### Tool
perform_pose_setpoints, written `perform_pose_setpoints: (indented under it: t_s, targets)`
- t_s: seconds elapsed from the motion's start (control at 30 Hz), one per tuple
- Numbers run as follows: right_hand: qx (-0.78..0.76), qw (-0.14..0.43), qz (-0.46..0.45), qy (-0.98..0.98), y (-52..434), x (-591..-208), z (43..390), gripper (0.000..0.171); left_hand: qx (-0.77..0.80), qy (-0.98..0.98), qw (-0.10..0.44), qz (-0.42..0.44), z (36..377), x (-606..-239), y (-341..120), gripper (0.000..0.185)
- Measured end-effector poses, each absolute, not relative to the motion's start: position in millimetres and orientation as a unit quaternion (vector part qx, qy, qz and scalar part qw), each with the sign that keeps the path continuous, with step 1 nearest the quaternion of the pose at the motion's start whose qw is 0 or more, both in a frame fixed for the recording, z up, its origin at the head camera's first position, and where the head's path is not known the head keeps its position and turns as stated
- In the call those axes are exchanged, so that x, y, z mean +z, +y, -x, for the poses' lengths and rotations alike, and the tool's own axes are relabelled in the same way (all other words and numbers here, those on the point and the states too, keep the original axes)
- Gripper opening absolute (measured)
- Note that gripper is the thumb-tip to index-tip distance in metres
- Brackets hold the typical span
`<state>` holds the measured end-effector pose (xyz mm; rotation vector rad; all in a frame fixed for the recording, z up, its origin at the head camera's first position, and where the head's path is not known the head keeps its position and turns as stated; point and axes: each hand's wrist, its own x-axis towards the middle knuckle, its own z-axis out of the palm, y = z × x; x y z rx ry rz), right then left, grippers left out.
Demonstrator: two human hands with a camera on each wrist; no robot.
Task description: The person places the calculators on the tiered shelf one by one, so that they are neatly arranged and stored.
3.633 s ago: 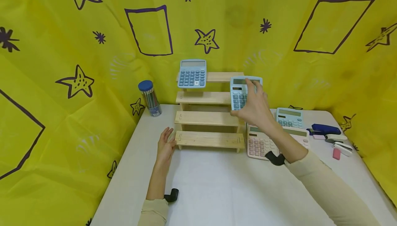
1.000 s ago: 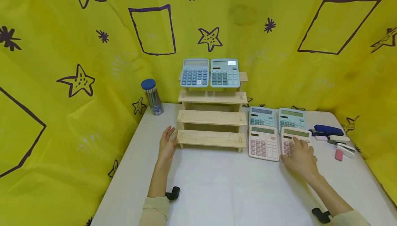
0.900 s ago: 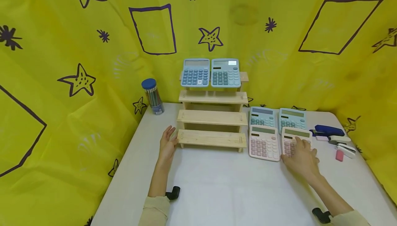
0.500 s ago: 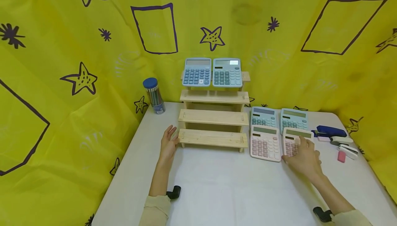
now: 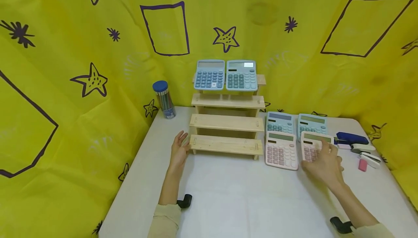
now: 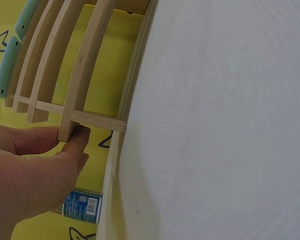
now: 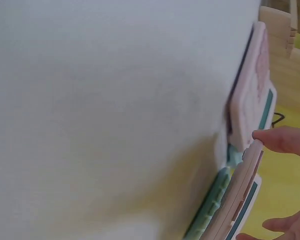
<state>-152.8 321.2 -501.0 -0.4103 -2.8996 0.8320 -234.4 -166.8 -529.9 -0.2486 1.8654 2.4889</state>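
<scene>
Right hand [image 5: 324, 163] pinches the pink calculator [image 5: 312, 147] by its edges, near edge tilted off the table [image 5: 235, 194]; left hand [image 5: 180, 151] rests open against the wooden stand [image 5: 226, 122]; a loose pinch could drop it onto its 3 neighbours.

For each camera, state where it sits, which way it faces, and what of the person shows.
Head: worn on the head, looking forward and down at the table; both forearms and hands show.
Left wrist: faces the left hand touching the wooden rack.
Right wrist: faces the right hand lifting a pink calculator.
Shared: head and left-wrist views both show the rack and the pencil tube.
</scene>
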Motion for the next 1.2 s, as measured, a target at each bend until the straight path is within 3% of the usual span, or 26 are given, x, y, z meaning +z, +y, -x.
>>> perform_pose_setpoints:
  t_s: [0.43, 0.8, 1.2]
  targets:
    - [0.295, 0.117, 0.06, -0.946, 290, -449, 152, 0.115, 0.8, 0.594, 0.013, 0.078, 234, -531, -166, 0.076]
    - [0.314, 0.137, -0.005, -0.94, 237, -404, 159, 0.119, 0.796, 0.601, 0.007, 0.079, 234, -530, -168, 0.078]
    - [0.327, 0.135, -0.067, -0.933, 179, -388, 184, 0.11, 0.796, 0.6, 0.004, 0.074, 233, -531, -167, 0.078]
